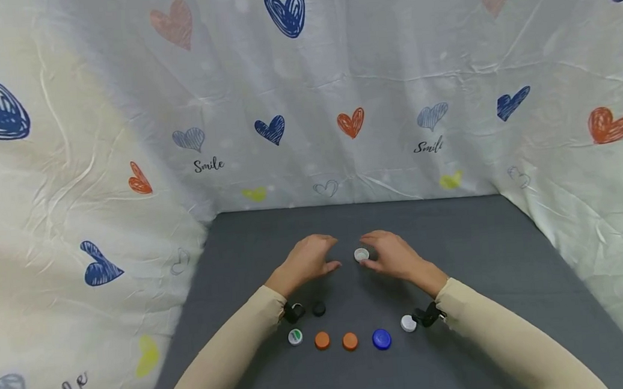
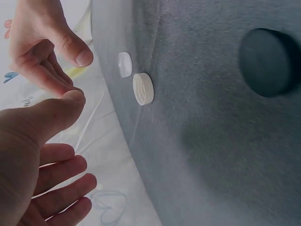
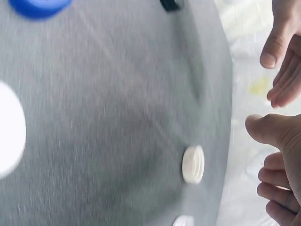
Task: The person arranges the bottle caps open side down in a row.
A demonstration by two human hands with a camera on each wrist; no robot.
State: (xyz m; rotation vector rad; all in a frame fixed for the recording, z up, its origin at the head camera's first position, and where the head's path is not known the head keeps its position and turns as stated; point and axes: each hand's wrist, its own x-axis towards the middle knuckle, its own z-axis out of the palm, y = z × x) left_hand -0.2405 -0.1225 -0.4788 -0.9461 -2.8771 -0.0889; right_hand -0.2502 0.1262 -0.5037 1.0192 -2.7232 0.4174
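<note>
Both hands hover over the dark grey table with relaxed, slightly bent fingers and nothing held. My left hand (image 1: 307,259) is left of centre, its thumb and fingers pointing towards the other hand. Opposite it, my right hand (image 1: 394,256) has its fingertips pointing left. Between them, beside the right thumb, a white bottle cap (image 1: 361,255) lies with its hollow side up. In the left wrist view a cream cap (image 2: 143,89) lies by a whiter cap (image 2: 124,64). A black cap (image 1: 319,308) sits near the left wrist.
Along the near side lie a white cap with a green mark (image 1: 295,337), an orange cap (image 1: 322,340), a second orange cap (image 1: 349,341), a blue cap (image 1: 381,339) and a white cap (image 1: 408,323). Heart-printed white cloth (image 1: 309,164) surrounds the table's back and sides.
</note>
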